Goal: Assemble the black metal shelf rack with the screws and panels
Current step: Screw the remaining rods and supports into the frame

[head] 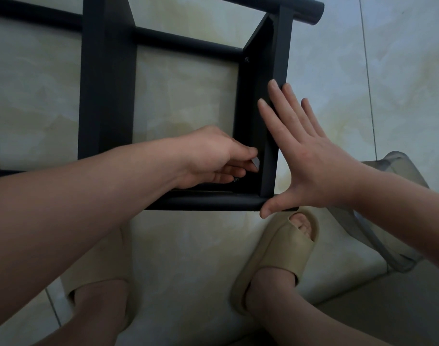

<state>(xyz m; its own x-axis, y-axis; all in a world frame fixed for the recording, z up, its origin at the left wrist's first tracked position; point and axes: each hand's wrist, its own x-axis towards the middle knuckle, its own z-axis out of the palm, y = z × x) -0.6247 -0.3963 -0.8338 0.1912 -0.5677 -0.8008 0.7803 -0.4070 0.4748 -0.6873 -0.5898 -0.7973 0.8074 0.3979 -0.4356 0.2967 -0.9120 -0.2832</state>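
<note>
The black metal shelf rack (106, 91) lies on the tiled floor, its tubes and flat panels forming a rectangle. My right hand (305, 156) lies flat with straight fingers against the outer face of the right side panel (258, 101), thumb at the lower corner. My left hand (213, 158) reaches inside the frame and pinches a small grey tool (255, 163) against the inner face of that panel. A screw (236, 180) sits just below my left fingers. Another screw (247, 59) shows higher up on the same panel.
My two feet in beige slippers (278, 253) stand on the pale tiled floor just in front of the rack. A translucent grey plastic stool (388, 221) stands at the right, partly under my right forearm.
</note>
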